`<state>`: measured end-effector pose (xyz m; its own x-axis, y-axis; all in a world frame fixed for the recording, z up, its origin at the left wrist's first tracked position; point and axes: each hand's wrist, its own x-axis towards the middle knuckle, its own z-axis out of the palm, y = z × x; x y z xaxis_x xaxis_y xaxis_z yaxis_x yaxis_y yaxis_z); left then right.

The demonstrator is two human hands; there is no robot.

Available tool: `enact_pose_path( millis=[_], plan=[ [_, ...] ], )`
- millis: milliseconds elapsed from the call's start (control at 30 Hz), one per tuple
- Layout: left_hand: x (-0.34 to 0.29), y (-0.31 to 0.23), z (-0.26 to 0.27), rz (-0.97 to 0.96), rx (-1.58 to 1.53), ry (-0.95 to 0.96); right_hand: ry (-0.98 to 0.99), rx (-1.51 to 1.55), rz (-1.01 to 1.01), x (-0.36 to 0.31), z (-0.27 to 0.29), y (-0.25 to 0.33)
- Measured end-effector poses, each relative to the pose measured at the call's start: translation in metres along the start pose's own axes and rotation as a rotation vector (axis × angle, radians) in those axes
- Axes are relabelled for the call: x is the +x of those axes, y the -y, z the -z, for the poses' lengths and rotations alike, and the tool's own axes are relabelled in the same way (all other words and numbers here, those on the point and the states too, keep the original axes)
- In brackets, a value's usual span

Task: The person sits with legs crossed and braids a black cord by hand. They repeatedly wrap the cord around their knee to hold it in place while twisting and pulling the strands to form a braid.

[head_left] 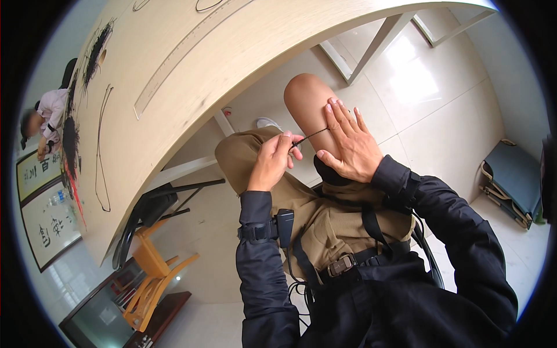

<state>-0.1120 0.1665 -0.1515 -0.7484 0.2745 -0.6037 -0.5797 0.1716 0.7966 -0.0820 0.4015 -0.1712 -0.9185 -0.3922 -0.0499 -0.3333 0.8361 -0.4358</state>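
Observation:
Between the fingertips of my left hand [271, 161] is pinched a thin black cord [312, 137], held over my left knee. It looks twisted and runs right to my bare right thigh [307, 104]. There my right hand [352, 145] lies flat with fingers stretched out, its palm over the cord's other end. What is under that palm is hidden. On the table to the left lie a long thin dark cord loop [100, 148], a clear ruler [174, 58] and bundles of loose black threads [71, 139], with some red threads [75, 194] beside them.
The curved edge of the pale wooden table [191, 110] passes in front of my knees. A black folding chair [145, 211] and a wooden chair [152, 272] stand at left. Another person [51, 113] sits across the table. A folded blue-grey item [513, 177] leans at right.

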Motion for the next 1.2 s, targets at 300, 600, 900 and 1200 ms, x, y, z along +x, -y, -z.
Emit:
enact_pose_path(
  millis=[300,600,900,1200],
  plan=[
    [0.018,-0.019,-0.065,-0.257,0.410,-0.282,-0.023,0.024,0.027,0.000,-0.006,0.001],
    [0.027,-0.006,-0.052,-0.251,0.233,-0.252,-0.155,0.465,0.005,0.021,0.006,-0.016],
    [0.031,-0.023,-0.035,-0.302,0.134,-0.220,-0.003,0.655,0.089,0.061,0.040,-0.073],
    [0.033,-0.021,-0.020,-0.183,0.143,-0.213,0.004,0.068,-0.239,0.067,0.032,-0.152]
  ],
)
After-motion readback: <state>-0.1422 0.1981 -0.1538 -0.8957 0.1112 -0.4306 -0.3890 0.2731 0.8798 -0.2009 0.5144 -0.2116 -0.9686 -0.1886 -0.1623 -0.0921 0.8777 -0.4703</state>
